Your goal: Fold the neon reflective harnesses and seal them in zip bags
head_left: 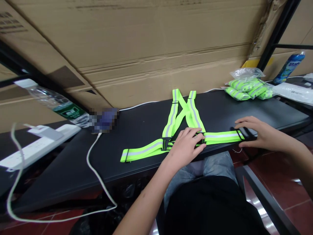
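A neon yellow-green reflective harness (188,111) with silver stripes lies flat on the black counter (137,120), its two shoulder straps crossing toward the far side and its long waist band running left to right along the near edge. The person's left hand (186,147) sits on that band beside a black buckle (199,137), fingers curled over the webbing; whether they are pinching it, I can't tell. The right hand (264,133) lies spread, palm down, over the band's black end piece (244,133). Further right, at the far edge, a clear plastic bag (246,73) sits with rolled neon bundles (244,88). To the far left lies a water bottle (56,104), near a white power strip (36,147) and a white cable (95,160). A large cardboard box (146,42) stands behind everything.
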Demonstrator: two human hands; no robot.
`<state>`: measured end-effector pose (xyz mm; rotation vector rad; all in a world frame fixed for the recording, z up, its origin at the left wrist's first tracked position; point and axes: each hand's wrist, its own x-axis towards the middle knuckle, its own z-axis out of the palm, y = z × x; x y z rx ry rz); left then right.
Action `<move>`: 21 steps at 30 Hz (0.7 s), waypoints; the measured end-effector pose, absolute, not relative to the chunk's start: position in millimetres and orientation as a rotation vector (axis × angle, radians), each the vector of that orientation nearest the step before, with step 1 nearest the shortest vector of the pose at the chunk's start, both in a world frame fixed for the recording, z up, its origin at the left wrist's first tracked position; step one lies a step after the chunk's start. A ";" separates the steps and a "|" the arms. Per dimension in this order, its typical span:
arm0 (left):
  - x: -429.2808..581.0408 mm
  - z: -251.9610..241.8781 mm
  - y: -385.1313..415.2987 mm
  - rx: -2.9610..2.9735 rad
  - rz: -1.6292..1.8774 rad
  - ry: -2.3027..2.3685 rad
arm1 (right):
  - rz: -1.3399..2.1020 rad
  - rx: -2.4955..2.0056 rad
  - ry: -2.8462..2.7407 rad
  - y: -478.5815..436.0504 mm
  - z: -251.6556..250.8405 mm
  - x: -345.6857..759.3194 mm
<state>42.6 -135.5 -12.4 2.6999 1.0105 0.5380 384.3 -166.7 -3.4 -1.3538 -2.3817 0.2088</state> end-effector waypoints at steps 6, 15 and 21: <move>45.6 -8.5 -144.0 2.730 0.537 1.038 | 0.012 -1.205 -2.265 -177.5 0.2 310.1; -12.7 -12.6 -161.5 2.733 0.422 1.568 | 0.039 -1.051 -2.582 -163.1 -29.3 263.8; -36.2 -28.0 -163.2 2.675 0.330 1.560 | 0.017 -1.134 -2.501 -168.0 -28.1 269.5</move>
